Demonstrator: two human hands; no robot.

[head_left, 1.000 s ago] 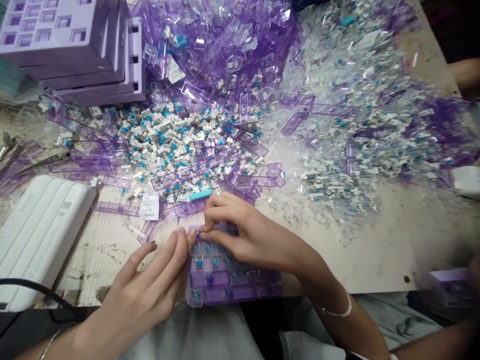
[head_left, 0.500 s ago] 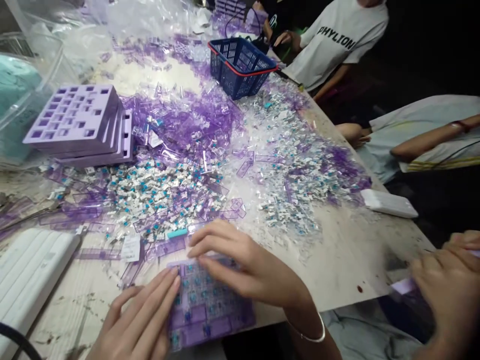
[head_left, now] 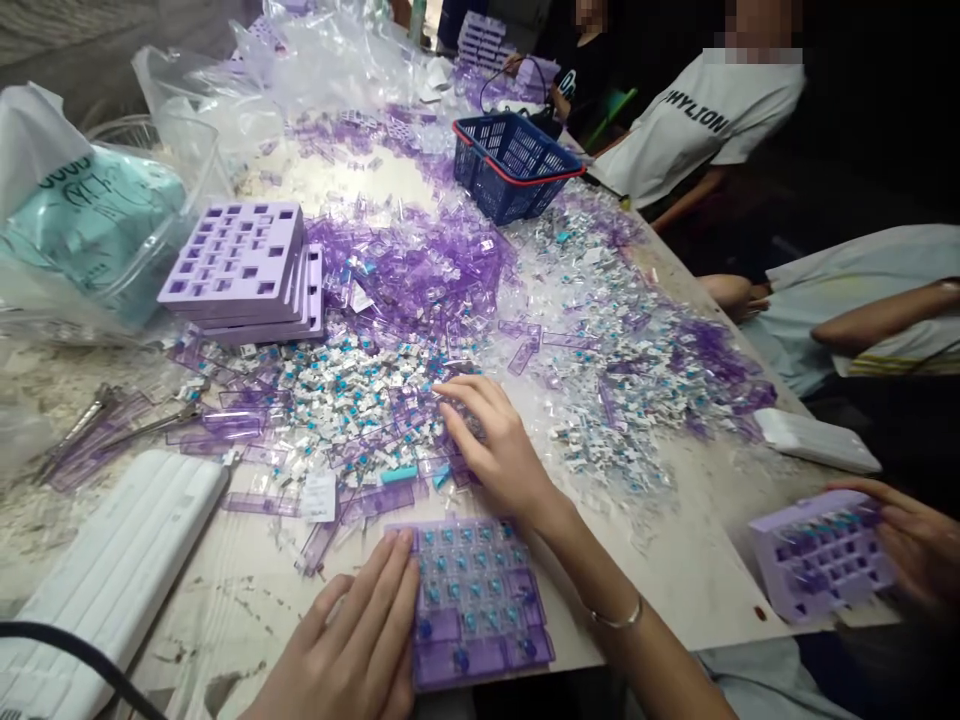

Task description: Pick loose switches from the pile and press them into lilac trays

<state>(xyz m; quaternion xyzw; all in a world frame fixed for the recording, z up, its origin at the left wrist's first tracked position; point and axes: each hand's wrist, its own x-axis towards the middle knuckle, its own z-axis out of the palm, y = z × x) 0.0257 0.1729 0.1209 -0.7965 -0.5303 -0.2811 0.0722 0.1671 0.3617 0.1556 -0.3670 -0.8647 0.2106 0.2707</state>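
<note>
A pale wooden worktable (head_left: 690, 560) is filling the scene, and around a keypad near its front edge the parts are spreading. At 12 o'clock, far back, a blue basket (head_left: 487, 190) with a red-trimmed rim is standing among loose pieces. At 11 o'clock a stack of lavender grid blocks (head_left: 262, 312) is rising beside translucent purple strips. At 9 o'clock a white ribbed case (head_left: 127, 560) is lying aslant. The translucent purple keypad (head_left: 435, 660) itself is lying flat, its clear cells showing blue centres. Along its left side the left hand (head_left: 360, 620) is resting, fingers close together; whether it is clamping, I cannot tell. Beyond its 12 o'clock edge the right hand (head_left: 495, 440) is hovering, thumb and forefinger parted, near a heap of white-and-blue switches (head_left: 337, 390). A turquoise stick (head_left: 398, 474) is lying at 11 o'clock.
</note>
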